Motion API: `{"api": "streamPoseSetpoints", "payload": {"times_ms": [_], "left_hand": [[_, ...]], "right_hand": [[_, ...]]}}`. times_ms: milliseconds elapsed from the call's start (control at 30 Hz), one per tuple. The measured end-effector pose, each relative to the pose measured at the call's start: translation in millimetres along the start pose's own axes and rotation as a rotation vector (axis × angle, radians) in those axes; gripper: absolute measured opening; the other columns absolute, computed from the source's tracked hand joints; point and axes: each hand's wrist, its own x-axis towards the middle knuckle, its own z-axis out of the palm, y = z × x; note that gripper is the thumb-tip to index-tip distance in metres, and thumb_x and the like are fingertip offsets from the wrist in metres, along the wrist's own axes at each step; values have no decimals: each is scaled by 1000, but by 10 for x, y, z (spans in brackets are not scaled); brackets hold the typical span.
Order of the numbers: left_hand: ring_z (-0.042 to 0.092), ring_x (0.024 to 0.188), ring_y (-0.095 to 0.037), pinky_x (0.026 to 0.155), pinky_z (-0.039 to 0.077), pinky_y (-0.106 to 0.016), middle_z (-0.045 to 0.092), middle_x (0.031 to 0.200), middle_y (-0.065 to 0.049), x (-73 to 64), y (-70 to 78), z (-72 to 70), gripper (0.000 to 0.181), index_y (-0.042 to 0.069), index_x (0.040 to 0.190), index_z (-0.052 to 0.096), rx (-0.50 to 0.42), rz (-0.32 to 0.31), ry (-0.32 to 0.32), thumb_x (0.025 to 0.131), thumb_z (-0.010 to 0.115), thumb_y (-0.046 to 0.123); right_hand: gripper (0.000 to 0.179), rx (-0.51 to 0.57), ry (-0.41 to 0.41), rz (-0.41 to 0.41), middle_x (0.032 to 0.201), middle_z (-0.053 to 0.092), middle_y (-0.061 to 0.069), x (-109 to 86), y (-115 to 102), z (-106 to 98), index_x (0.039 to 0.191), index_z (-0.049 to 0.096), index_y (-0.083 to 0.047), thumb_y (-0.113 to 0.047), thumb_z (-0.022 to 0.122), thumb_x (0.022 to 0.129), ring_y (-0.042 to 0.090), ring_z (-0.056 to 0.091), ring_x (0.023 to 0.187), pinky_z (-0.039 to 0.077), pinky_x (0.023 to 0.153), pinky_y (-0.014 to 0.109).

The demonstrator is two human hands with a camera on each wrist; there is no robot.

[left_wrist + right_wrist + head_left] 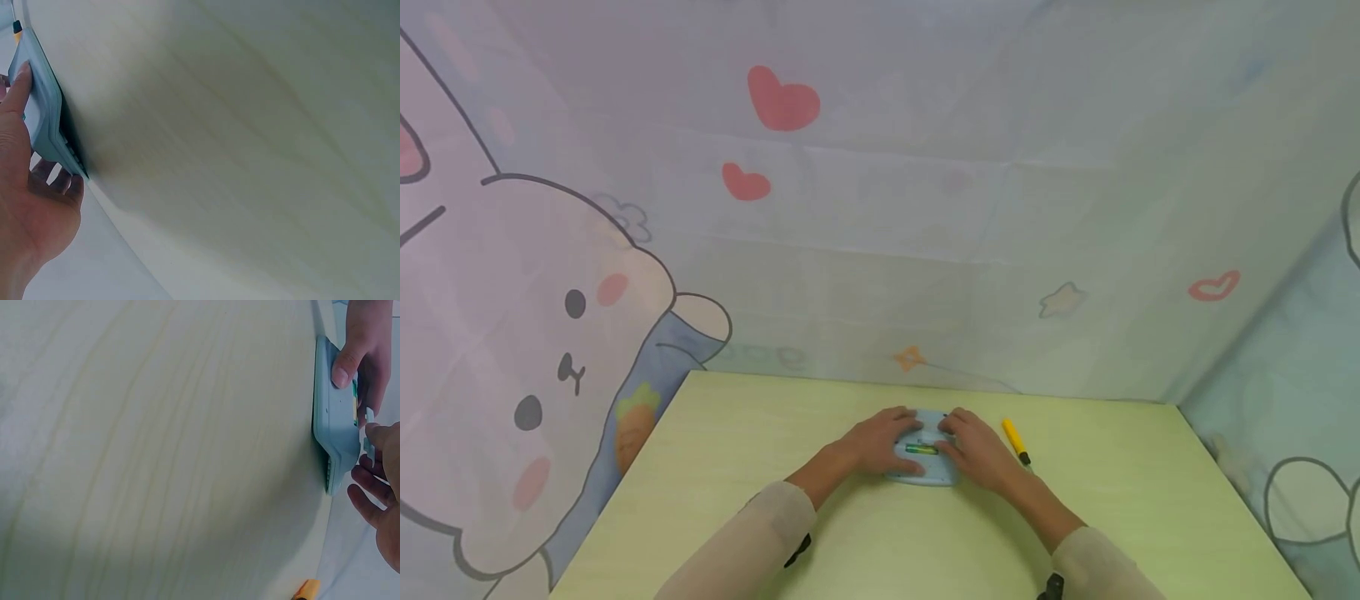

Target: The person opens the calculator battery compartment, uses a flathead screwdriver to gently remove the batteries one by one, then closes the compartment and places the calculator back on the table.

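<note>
A light blue plastic device (934,477) lies back side up on the table, its battery slot uncovered. In the slot a green-and-yellow battery (921,449) shows. My left hand (880,443) grips the device from the left, thumb (22,81) on its back and other fingers round the far edge. From the right, my right hand (983,452) pinches a small light blue battery cover (370,454) between thumb and fingers, just over the device's back. Below it in the right wrist view, its other fingers spread beside the device's far end.
A screwdriver (1015,437) with a yellow and black handle lies on the table right of my right hand, its shaft partly hidden by the forearm. Behind the pale wooden table (775,433) hangs a printed cloth (880,250) with hearts and a rabbit.
</note>
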Motion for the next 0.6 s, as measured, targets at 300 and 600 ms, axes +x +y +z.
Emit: {"api": "streamPoseSetpoints", "payload": {"times_ms": [300, 600], "left_hand": [[32, 157, -24, 119, 39, -43, 37, 169, -2, 32, -7, -8, 86, 21, 159, 50, -10, 1, 12, 91, 72, 68], [31, 158, -23, 120, 38, -43, 35, 170, 1, 72, -43, 29, 86, 23, 160, 49, -7, -19, 2, 91, 71, 70]], "right_hand": [[22, -1, -18, 16, 112, 65, 5, 29, 56, -28, 115, 71, -4, -19, 76, 100, 19, 62, 100, 56, 93, 42], [23, -14, -39, 38, 111, 65, 5, 36, 128, -52, 116, 71, -4, -20, 77, 100, 19, 63, 100, 57, 93, 40]]}}
